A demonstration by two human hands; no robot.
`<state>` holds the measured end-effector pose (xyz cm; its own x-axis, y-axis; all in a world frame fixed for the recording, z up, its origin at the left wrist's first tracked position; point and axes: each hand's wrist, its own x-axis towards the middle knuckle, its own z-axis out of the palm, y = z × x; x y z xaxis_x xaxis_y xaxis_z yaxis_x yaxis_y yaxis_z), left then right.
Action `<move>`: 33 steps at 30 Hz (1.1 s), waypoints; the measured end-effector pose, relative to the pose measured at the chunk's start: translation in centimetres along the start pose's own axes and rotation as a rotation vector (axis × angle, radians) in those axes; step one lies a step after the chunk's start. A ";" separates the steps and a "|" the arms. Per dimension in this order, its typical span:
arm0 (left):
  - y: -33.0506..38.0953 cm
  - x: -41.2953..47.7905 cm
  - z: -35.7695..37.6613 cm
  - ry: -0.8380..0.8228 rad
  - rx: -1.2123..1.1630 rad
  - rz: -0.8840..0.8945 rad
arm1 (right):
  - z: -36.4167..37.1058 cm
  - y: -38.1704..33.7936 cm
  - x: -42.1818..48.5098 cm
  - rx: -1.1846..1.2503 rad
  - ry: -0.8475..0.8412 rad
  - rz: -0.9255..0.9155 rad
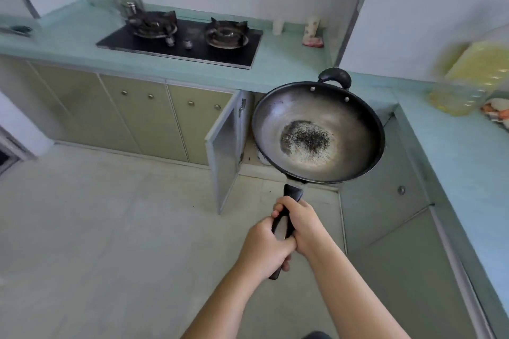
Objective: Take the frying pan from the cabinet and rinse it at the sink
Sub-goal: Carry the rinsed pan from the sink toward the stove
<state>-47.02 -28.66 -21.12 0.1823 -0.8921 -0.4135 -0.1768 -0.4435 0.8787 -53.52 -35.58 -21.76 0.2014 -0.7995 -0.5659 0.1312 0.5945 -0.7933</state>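
Note:
I hold a large dark frying pan (319, 132) out in front of me, level, its worn grey bowl speckled black in the middle. A small loop handle is on its far rim. Both hands grip its long black handle: my right hand (301, 224) nearer the pan, my left hand (264, 249) behind it at the handle's end. The pan hangs in front of the corner cabinet (249, 129), whose door (224, 148) stands open toward me. No sink is in view.
A teal counter (278, 63) runs along the back wall and down the right side. A black two-burner gas stove (181, 38) sits on it. A big yellow oil bottle (468, 77) and bags rest on the right counter. Closed cabinet doors line the bottom.

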 end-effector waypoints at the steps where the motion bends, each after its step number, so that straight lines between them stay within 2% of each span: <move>1: -0.3 0.1 -1.2 0.020 -0.012 -0.006 | 1.4 0.2 0.3 -0.018 -0.018 0.005; 10: -0.8 2.4 -10.4 0.204 -0.129 -0.049 | 12.1 -0.4 3.9 -0.133 -0.206 0.047; 17: 0.9 8.1 -17.8 0.332 -0.200 -0.078 | 20.9 -3.2 9.9 -0.224 -0.337 0.055; 25: 3.4 15.6 -26.4 0.479 -0.244 -0.098 | 30.6 -6.9 17.6 -0.296 -0.451 0.095; 33: 2.6 19.4 -33.8 0.565 -0.316 -0.119 | 39.1 -7.0 21.4 -0.358 -0.524 0.113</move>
<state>-11.20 -44.14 -18.82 0.6780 -0.6173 -0.3991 0.1526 -0.4128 0.8979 -12.21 -53.48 -19.51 0.6540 -0.5323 -0.5375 -0.2321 0.5351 -0.8123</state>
